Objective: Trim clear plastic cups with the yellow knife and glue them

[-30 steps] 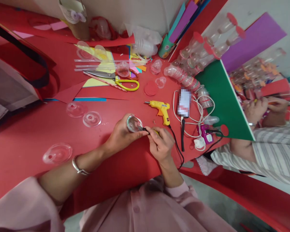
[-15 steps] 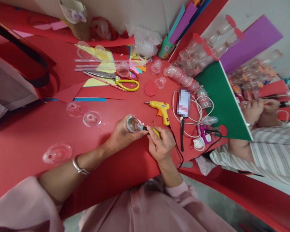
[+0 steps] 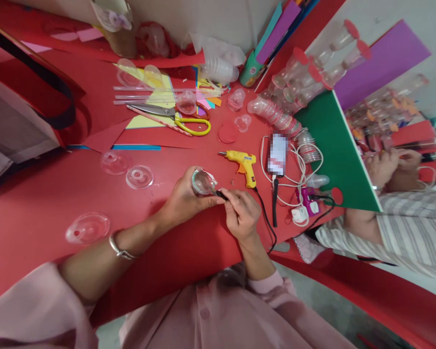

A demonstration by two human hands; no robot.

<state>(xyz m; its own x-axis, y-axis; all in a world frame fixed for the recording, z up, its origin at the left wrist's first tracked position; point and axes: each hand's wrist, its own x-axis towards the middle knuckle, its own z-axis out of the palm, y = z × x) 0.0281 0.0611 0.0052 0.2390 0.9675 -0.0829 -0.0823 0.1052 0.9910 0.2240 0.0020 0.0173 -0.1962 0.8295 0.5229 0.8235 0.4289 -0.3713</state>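
My left hand (image 3: 183, 198) is wrapped around a small clear plastic cup (image 3: 202, 184), its mouth facing up toward me. A pale strip curls at the rim on its right side. Between the fingers of my right hand (image 3: 242, 213) is a cutter knife (image 3: 221, 195), black at the front; its yellow handle is mostly hidden in the grip. The knife's tip meets the cup's right rim. Just beyond my right hand lies a yellow glue gun (image 3: 241, 157). Clear domed lids (image 3: 140, 177) rest left of the cup, with another lid (image 3: 87, 228) nearer my left forearm.
Scissors (image 3: 193, 127) with red and yellow handles lie on papers at the back. A phone (image 3: 278, 154), white cables and a purple power adapter (image 3: 305, 195) sit on the right. Behind a green board (image 3: 323, 140), another person's hands (image 3: 383, 165) are at work. Stacked cups (image 3: 276, 118) stand near it.
The knife has shifted slightly down and right along the cup's rim, and its yellow handle shows less. More of the pale rim strip has come into sight. The cup is tilted slightly differently.
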